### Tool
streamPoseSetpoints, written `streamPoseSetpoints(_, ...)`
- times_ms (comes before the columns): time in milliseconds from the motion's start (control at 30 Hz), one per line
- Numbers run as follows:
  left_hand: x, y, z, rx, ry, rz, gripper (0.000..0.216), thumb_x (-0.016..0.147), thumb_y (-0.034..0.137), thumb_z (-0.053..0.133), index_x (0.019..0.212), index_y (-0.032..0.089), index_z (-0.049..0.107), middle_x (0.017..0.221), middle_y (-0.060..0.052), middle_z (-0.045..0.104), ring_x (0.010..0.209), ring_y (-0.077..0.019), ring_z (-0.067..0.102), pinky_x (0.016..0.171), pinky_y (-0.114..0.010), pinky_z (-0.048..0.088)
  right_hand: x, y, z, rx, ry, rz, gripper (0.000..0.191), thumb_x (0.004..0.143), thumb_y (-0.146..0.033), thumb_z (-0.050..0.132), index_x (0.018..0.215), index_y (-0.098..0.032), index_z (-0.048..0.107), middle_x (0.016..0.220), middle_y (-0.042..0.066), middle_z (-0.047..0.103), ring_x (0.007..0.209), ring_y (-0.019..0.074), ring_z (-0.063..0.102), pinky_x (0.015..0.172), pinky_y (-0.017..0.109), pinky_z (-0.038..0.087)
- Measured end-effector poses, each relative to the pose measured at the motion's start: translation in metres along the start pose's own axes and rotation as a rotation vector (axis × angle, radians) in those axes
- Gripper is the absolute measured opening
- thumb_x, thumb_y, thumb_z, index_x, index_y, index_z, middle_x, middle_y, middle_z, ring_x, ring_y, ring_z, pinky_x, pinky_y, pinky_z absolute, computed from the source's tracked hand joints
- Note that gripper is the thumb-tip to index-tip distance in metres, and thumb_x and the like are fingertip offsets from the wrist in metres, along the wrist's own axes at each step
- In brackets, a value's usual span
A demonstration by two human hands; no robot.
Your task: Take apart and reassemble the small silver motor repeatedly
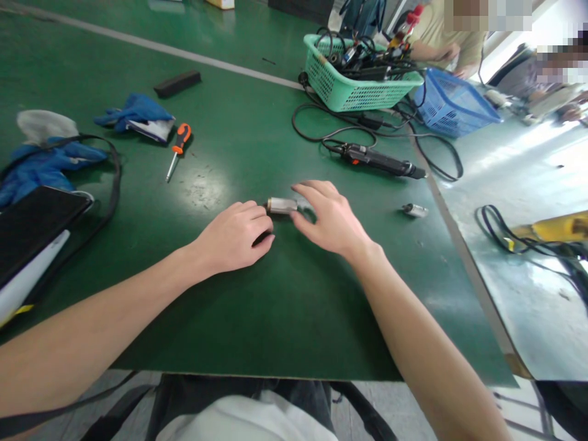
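A small silver metal cylinder (282, 205) lies on the green table (257, 318) between my two hands. My left hand (234, 236) rests on the table with its fingers curled, the fingertips touching the cylinder's left end. My right hand (328, 217) hovers over the cylinder's right end with fingers bent and spread around it. Whether either hand truly grips the part is unclear. A second small silver part (414, 211) lies alone to the right.
An orange-handled screwdriver (177, 150) and blue gloves (135, 113) lie at the left. A black electric screwdriver (379, 160) with cable, a green basket (356, 86) and a blue basket (452, 104) stand at the back. Other people work at the far right.
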State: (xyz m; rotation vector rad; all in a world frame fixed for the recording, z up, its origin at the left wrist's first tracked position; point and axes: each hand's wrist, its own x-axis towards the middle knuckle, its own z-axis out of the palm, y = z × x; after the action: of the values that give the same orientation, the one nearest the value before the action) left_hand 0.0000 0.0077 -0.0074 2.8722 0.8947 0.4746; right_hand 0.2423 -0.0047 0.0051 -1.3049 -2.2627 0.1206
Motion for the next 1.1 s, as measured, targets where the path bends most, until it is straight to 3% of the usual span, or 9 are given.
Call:
streamPoseSetpoints(167,0.001,0.000,-0.002,0.028,0.047,-0.088,0.015,0.092,0.026,0.053,0.081,0.019,0.059,0.081,-0.006,0.063,0.079,-0.0222,0.058,0.076,-0.038,0.048,0.020,-0.020,0.025,0.008,-0.155,-0.003,0.032,0.099,-0.024,0.057,0.128,-0.013,0.064,0.120,0.015,0.068,0.114,0.0304,0.060,0.101,0.046,0.050)
streamPoseSetpoints(267,0.001,0.000,-0.002,0.026,0.058,-0.155,0.008,0.090,0.025,0.054,0.087,0.018,0.057,0.083,-0.006,0.063,0.077,-0.0224,0.058,0.072,-0.038,0.047,0.010,-0.021,0.018,0.016,-0.192,0.010,0.025,0.100,-0.022,0.057,0.122,-0.014,0.065,0.114,0.014,0.068,0.108,0.0294,0.060,0.097,0.045,0.051)
streamPoseSetpoints(367,0.002,0.000,-0.001,-0.007,0.049,-0.156,0.015,0.090,0.025,0.056,0.102,0.017,0.058,0.092,-0.008,0.066,0.082,-0.0234,0.060,0.074,-0.038,0.048,-0.010,-0.025,0.007,0.053,-0.215,0.008,0.023,0.099,-0.023,0.059,0.121,-0.017,0.064,0.111,0.012,0.068,0.105,0.0287,0.060,0.096,0.045,0.051)
streamPoseSetpoints(600,0.003,0.001,0.002,-0.058,-0.007,0.006,0.011,0.095,0.024,0.054,0.100,0.017,0.060,0.096,-0.008,0.066,0.092,-0.0237,0.060,0.083,-0.038,0.049,-0.041,-0.036,0.010,0.118,-0.114,0.043,0.023,0.098,-0.024,0.061,0.120,-0.019,0.063,0.110,0.012,0.067,0.103,0.0289,0.060,0.095,0.045,0.052)
streamPoseSetpoints(1100,0.003,0.001,0.002,-0.046,-0.029,0.084,0.018,0.099,0.024,0.050,0.094,0.016,0.064,0.089,-0.007,0.063,0.086,-0.0220,0.056,0.079,-0.037,0.048,-0.042,-0.041,0.022,0.175,-0.029,0.066,0.026,0.096,-0.027,0.062,0.120,-0.021,0.064,0.111,0.011,0.067,0.105,0.0288,0.060,0.096,0.046,0.053)
